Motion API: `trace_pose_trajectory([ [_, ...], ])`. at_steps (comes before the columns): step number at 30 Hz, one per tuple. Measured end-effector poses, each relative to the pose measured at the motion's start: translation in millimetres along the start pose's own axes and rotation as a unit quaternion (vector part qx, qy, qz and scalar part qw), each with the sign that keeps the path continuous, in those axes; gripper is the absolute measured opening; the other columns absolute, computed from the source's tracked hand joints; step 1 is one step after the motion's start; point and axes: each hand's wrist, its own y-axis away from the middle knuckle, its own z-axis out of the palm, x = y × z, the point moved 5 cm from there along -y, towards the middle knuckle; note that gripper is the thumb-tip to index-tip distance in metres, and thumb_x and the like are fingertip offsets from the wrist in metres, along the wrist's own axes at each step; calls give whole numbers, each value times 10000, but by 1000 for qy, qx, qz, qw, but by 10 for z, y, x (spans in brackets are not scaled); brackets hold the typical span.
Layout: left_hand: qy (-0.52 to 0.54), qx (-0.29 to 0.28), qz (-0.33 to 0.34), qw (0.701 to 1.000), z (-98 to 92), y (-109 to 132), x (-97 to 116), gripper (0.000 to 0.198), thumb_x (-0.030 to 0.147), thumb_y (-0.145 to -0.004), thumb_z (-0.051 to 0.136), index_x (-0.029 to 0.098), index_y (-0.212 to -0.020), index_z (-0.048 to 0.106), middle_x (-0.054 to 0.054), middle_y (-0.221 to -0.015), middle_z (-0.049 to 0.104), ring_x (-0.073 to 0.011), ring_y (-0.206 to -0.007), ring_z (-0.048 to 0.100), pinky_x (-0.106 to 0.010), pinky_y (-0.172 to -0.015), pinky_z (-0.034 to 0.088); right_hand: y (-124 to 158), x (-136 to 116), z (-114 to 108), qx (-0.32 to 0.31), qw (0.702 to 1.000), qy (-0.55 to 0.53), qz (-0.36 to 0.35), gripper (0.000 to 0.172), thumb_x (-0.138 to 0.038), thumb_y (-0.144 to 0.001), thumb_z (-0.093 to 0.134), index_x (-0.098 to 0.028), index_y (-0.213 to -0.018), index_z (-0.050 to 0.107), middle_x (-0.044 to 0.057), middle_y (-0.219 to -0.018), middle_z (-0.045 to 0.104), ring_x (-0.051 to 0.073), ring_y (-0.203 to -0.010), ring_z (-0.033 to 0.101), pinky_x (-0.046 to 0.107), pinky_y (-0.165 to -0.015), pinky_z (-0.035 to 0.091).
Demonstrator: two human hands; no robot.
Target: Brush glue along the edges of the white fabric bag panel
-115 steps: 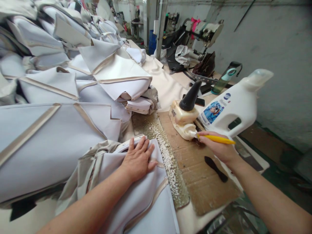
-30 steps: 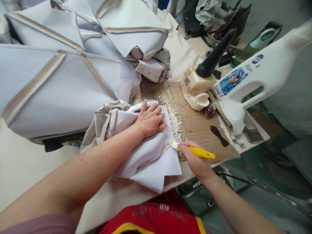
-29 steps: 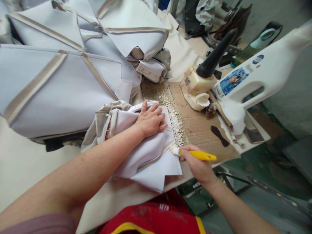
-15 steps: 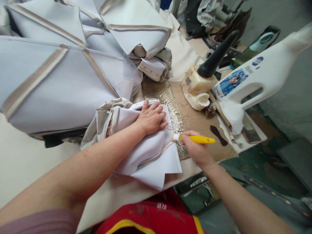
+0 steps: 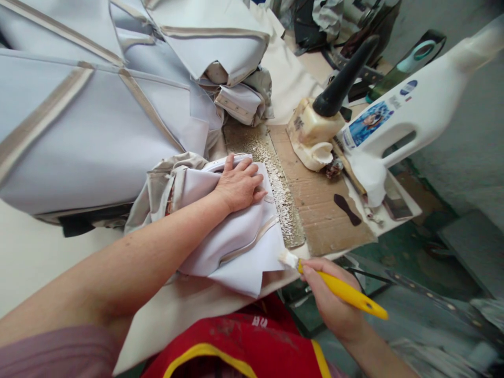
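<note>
My left hand [image 5: 240, 184] lies flat with fingers spread on a white sewn fabric piece [image 5: 244, 236], which has a beige binding strip along a seam. In my right hand [image 5: 334, 294] is a paintbrush [image 5: 342, 291] with a yellow handle, pinched near its whitened bristles. Those bristles are at the right edge of the white piece, close to its lower corner. Under and beside that edge runs a board crusted with dried whitish glue [image 5: 283, 205]. Beige cloth is bunched at the left end of the piece.
Large white sewn pieces [image 5: 118, 121] are heaped at the left and back. On the cardboard [image 5: 311, 210] stand a cut-open plastic container [image 5: 315, 134] with a black cone and a dark flat shape [image 5: 347, 209]. A white jug [image 5: 417, 115] is at right, before a green bottle [image 5: 405, 65].
My right hand has moved the brush down and toward me along the fabric edge, its handle now tilting downward to the right. My left hand has stayed pressed on the piece.
</note>
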Motion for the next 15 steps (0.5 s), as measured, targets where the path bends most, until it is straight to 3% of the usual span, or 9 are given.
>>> trace_pose_trajectory([
  [5, -12, -7, 1, 1000, 1, -9, -12, 309, 479, -831, 539, 212, -955, 631, -46, -1113, 560, -271, -1205, 359, -576, -1077, -6, 8, -15, 48, -59, 997, 14, -39, 214, -205, -839, 491, -190, -649, 588, -34, -572, 571, 92, -539, 551, 183, -531, 422],
  [11, -19, -34, -4, 999, 20, -13, 12, 320, 494, -844, 519, 225, -984, 622, -45, -1146, 550, -269, -1214, 350, -571, -1072, 8, 80, -108, -78, 26, 994, 20, -108, 100, -151, -830, 517, -187, -807, 607, -6, -758, 633, 99, -691, 599, 178, -659, 463],
  [15, -10, -75, -15, 997, -90, -57, 10, 383, 498, -882, 457, 246, -1149, 564, -62, -1279, 473, -283, -1255, 313, -566, -1062, 81, 21, -33, 19, -32, 995, 12, -90, 157, -165, -843, 492, -182, -727, 595, -17, -657, 601, 96, -619, 579, 181, -609, 453],
])
